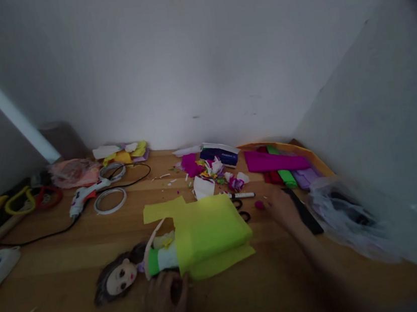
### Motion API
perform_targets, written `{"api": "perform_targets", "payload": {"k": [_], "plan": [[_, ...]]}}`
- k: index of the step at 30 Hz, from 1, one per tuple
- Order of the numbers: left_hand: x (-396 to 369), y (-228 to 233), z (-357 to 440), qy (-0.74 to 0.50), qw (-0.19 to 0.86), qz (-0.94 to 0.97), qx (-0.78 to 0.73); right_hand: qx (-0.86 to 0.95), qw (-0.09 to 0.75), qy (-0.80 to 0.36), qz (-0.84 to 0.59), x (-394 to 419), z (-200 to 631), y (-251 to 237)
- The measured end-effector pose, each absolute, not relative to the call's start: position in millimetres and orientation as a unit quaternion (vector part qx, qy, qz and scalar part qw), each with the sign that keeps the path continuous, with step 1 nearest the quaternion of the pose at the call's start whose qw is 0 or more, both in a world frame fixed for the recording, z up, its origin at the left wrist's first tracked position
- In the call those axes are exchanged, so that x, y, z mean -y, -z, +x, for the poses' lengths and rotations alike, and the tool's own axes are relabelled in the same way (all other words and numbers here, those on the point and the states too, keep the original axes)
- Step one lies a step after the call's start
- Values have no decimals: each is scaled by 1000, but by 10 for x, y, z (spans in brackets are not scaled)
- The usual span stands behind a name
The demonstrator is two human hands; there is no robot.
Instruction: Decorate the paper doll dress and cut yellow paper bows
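My left hand pins the doll, its yellow crepe dress half wrapped; right hand (fingers blurred, can't tell) nears the scissors.

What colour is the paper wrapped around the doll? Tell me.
Yellow-green paper covers the doll, seen best in the head view.

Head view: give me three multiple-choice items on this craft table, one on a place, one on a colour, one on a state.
1. Where does the doll lie?
A. left of the crepe paper
B. right of it
C. on the wall

2. What colour is the crepe paper over the doll's body?
A. purple
B. yellow-green
C. red

3. What is the left hand doing?
A. raised off the table
B. holding scissors
C. resting by the doll's waist

Answers: 1 A, head pokes out leftward; 2 B, bright sheet; 3 C, its fingers touch the paper's lower edge.
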State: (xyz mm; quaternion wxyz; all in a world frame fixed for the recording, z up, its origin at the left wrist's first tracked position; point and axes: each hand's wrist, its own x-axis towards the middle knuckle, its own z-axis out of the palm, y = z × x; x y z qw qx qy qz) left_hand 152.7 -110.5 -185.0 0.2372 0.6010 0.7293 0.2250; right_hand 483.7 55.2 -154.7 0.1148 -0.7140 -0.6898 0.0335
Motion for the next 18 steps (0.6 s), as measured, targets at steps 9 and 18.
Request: {"api": "perform_targets", "payload": {"k": [9, 18], "plan": [[1145, 2021, 1498, -304, 196, 608, -707, 507, 62, 23, -860, -318, 5914, 1974], [1139, 2020, 1492, -313, 161, 622, -700, 533, 159, 33, -830, -352, 6056, 2099]]}}
